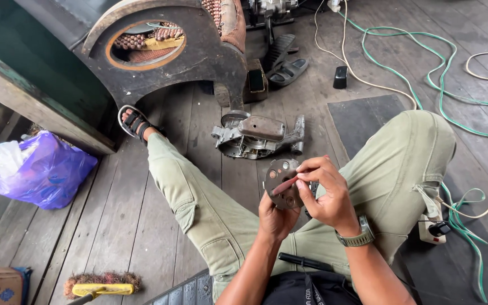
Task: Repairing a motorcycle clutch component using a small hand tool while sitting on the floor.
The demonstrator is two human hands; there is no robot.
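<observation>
In the head view, my left hand [275,217] grips a round grey metal disc with several holes [278,174] from below, holding it upright over my lap. My right hand [326,195] pinches a thin red stick-like tool [285,184] and presses its tip against the disc's face. A watch sits on my right wrist. A grey metal engine part [255,137] lies on the wooden floor just beyond my hands, between my legs.
A purple plastic bag [43,169] lies at left. A dark curved wooden frame [199,56] stands ahead. Green and white cables [441,85] trail at right, with a power strip [433,229] by my knee. A brush [101,282] lies near the bottom edge.
</observation>
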